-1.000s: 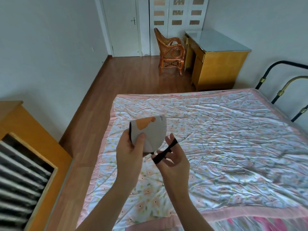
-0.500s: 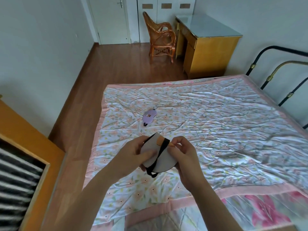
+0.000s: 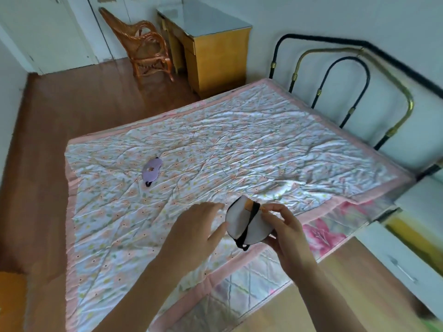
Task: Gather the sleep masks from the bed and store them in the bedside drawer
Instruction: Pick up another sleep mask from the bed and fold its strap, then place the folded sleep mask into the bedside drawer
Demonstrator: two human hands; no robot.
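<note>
Floor: brown wooden boards [image 3: 72, 111] are seen along the left side and far end of the room.
Chair: a woven orange rattan armchair [image 3: 141, 44] is placed at the far wall, just beside a yellow wooden desk with a glass top [image 3: 211, 44].
Bed: a wrinkled floral quilt with a pink border [image 3: 239, 149] is spread over the mattress; a black and brass metal headboard [image 3: 347, 75] is seen at the right.
Lilac mask: a small lilac fabric sleep mask [image 3: 152, 171] is laid flat on the quilt, left of centre, well apart from both hands.
Left hand: the left hand [image 3: 194, 233] is held open above the quilt, fingers spread, its fingertips just beside the held mask; contact cannot be told.
Held mask: a white sleep mask with an orange patch and a black elastic strap [image 3: 247, 224] is raised over the near edge of the bed.
Right hand: the right hand [image 3: 285, 233] is clamped on the white mask at its right side.
Drawer: a white drawer front with a metal handle [image 3: 405, 264] is seen at the far right, beside the bed.
</note>
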